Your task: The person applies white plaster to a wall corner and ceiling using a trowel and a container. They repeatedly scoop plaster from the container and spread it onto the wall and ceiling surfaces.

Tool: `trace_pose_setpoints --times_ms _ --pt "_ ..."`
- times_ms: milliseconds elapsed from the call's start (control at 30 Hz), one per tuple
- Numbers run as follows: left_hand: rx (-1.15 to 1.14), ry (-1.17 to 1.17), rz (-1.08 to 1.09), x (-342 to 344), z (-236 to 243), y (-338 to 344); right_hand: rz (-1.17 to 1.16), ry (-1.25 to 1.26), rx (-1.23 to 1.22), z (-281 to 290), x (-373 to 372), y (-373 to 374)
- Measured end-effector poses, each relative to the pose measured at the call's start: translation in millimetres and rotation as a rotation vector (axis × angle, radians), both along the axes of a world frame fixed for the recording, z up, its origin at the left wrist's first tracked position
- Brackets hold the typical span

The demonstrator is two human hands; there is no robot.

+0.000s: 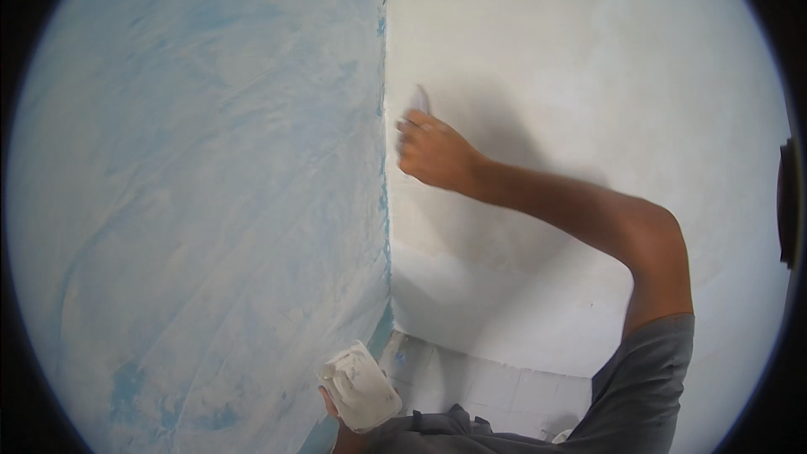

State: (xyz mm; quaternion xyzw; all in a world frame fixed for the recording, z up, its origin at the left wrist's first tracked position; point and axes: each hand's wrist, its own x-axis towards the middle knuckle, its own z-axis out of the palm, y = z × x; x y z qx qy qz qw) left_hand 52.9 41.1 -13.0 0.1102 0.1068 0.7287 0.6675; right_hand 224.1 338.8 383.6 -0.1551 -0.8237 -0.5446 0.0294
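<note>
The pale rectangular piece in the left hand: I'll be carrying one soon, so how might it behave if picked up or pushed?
The pale rectangular piece is probably stiff, showing no sag while the left hand holds it. Its smeared, paste-like face may be slippery. Pushed at the top, it could tip, as the visible fingers sit low along its side.

There are two walls: one blue-white wall (210, 202) and one pale wall (639, 59), and they share one corner. I count two hands, one right hand (435, 153) and one left hand (329, 403). Near the corner edge of the pale wall is one blurred pale tool (421, 101). Lower there is one white rectangular object (363, 388). One dark object (787, 202) is at the far right. The tiles (479, 378) are several, but their exact number is not clear.
</note>
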Motion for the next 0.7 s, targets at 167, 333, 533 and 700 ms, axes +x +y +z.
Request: trace_pose_setpoints --times_ms 167,333,533,700 --pt "0.034 0.065 -0.032 -4.2 -6.0 5.6 -0.096 -0.136 0.033 11.0 -11.7 21.1" --pt "0.03 0.026 -0.024 -13.7 -38.2 0.1 -0.104 -0.052 -0.104 -23.9 33.3 1.1" --pt "0.01 -0.088 -0.017 -11.7 -25.2 0.1 -0.119 -0.087 -0.183 -89.6 93.6 -46.2" --pt "0.0 0.002 -0.06 -9.2 -14.2 0.1 0.207 0.104 -0.332 -144.3 57.6 -9.1"
